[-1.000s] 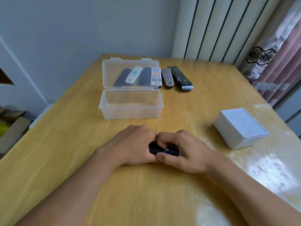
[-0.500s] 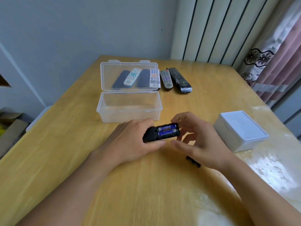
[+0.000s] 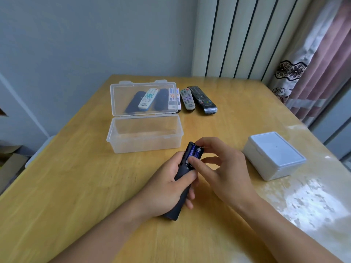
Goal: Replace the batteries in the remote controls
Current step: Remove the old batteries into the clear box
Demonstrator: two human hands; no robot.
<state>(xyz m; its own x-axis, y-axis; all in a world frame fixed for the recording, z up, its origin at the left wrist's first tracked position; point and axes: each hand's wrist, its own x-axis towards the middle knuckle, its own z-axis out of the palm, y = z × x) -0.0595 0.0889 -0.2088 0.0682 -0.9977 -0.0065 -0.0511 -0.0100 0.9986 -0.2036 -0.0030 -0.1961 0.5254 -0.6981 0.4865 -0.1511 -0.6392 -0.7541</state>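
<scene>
My left hand [image 3: 167, 188] grips a black remote [image 3: 182, 175] held back side up over the table, its battery compartment uncovered. Two blue batteries [image 3: 194, 151] sit side by side in the compartment at the far end. My right hand [image 3: 222, 168] touches the batteries, thumb on their near end and fingertips curled over the far end. The compartment's cover is not visible. Several more remotes lie at the back, among them a grey one [image 3: 187, 99] and a long black one [image 3: 202, 100].
A clear plastic box [image 3: 144, 137] stands with its lid up ahead of my hands; some remotes show through the lid. A closed white box [image 3: 274, 154] sits to the right. The wooden table [image 3: 76, 177] has a glossy patch at the right edge.
The remote was lifted off the table and turned so its length points away from me. My right hand moved onto the batteries. The loose black piece seen earlier on the table is hidden.
</scene>
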